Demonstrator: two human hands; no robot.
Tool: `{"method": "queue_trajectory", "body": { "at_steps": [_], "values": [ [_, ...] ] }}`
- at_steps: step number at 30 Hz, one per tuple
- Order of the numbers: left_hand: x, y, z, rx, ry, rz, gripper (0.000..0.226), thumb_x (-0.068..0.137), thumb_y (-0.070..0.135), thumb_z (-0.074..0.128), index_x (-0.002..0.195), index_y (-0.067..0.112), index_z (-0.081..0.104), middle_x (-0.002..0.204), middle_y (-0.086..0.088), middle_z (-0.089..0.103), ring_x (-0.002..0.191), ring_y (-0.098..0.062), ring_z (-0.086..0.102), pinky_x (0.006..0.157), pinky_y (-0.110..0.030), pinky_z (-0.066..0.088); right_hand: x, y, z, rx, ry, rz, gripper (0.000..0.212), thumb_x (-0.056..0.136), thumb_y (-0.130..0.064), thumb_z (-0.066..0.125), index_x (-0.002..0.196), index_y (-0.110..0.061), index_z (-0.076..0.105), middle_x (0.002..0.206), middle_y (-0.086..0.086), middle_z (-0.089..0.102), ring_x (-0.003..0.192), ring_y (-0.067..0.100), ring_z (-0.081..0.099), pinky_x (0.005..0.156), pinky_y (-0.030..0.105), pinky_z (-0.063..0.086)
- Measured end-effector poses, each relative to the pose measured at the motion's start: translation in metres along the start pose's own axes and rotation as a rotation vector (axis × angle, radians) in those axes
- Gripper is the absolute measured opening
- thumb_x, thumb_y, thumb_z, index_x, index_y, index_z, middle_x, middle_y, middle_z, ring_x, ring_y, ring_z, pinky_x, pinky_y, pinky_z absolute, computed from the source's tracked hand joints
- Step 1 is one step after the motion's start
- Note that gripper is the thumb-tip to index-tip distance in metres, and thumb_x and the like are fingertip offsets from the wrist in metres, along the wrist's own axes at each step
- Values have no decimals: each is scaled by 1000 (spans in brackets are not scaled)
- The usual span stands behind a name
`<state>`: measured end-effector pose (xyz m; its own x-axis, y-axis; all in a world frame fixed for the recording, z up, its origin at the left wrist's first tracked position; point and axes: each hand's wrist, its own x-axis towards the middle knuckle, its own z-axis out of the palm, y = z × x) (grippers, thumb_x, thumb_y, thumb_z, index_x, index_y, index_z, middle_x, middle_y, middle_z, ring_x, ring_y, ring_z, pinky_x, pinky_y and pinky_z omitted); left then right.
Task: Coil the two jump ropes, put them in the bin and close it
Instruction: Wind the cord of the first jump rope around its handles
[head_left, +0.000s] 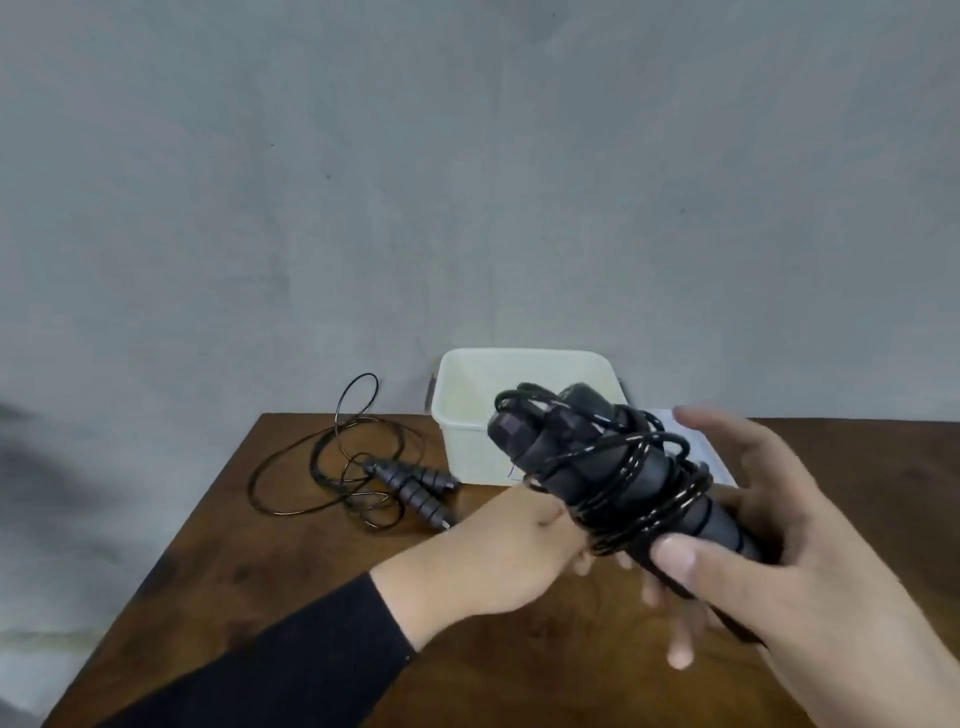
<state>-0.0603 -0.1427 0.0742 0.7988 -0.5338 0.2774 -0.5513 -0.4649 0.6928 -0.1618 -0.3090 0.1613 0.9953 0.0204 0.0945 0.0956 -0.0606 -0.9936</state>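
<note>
A black jump rope (597, 467), its cord wound round its two handles, is held in the air in front of the bin. My right hand (789, 535) grips the lower ends of the handles, thumb across them. My left hand (498, 551) reaches under the bundle, with its fingertips showing below it; its grip is hidden. A second black jump rope (374, 478) lies loose and uncoiled on the table to the left, handles side by side. The open white bin (467, 441) stands at the table's far edge, partly behind the bundle.
The brown wooden table (249, 561) ends at a far edge just behind the bin and at a slanting left edge. A white flat piece, maybe the lid (696, 441), lies right of the bin behind my right hand. A grey wall stands behind.
</note>
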Motion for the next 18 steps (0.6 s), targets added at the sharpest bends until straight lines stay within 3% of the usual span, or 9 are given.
{"method": "queue_trajectory", "body": {
  "at_steps": [2,3,6,8,11,13,15,17,18],
  "values": [
    [-12,26,-9,-41,-188,41,36,105,33,37,79,32,62,61,12,57,57,1,52,55,-18,42,3,-8,-6,43,108,38,65,59,-15,93,114,-29,62,71,22,71,50,33,63,44,43,57],
    [-20,37,-17,20,-232,85,29,104,41,35,92,34,61,69,9,60,63,-4,55,61,-24,46,4,-10,-9,45,183,65,55,58,-24,86,108,-30,66,71,21,70,53,32,64,47,44,59],
    [-28,52,-30,435,-333,79,31,104,47,29,111,28,52,85,4,60,74,-17,54,67,-36,46,8,-2,-15,-192,261,141,26,72,-36,79,95,-41,70,81,12,70,57,31,67,52,41,63],
    [-25,61,-48,745,-403,133,35,104,48,25,111,22,48,85,5,47,78,-21,48,63,-33,36,7,5,-17,-368,213,199,22,76,-40,78,94,-49,68,86,2,69,56,28,70,54,29,62],
    [-3,82,-68,940,-482,219,35,101,52,33,105,21,49,73,4,28,82,-18,45,53,-30,27,7,12,-10,-559,-32,252,31,73,-52,76,100,-59,63,96,-18,67,46,7,66,54,21,57],
    [11,85,-86,905,-526,244,39,94,56,49,84,19,48,67,2,31,74,-14,41,49,-23,24,7,10,-3,-614,-287,236,35,73,-50,77,99,-67,60,99,-23,65,55,-9,63,53,10,49],
    [17,75,-102,830,-308,553,58,82,67,57,67,13,45,57,-1,39,57,-18,43,46,-30,26,5,7,1,-579,-518,164,42,70,-47,82,100,-67,61,104,-26,62,83,-14,64,71,2,46],
    [8,58,-102,476,-215,574,61,84,61,58,60,5,50,51,-5,41,49,-20,42,46,-34,33,-2,5,3,-363,-633,88,41,71,-38,87,104,-51,68,107,-16,68,98,1,69,86,6,47],
    [2,50,-91,236,-231,455,59,89,53,56,61,2,52,52,-5,43,49,-17,43,48,-31,35,-5,5,2,-214,-601,75,41,68,-28,90,103,-38,71,102,-3,72,93,17,71,82,14,51]
  ]
}}
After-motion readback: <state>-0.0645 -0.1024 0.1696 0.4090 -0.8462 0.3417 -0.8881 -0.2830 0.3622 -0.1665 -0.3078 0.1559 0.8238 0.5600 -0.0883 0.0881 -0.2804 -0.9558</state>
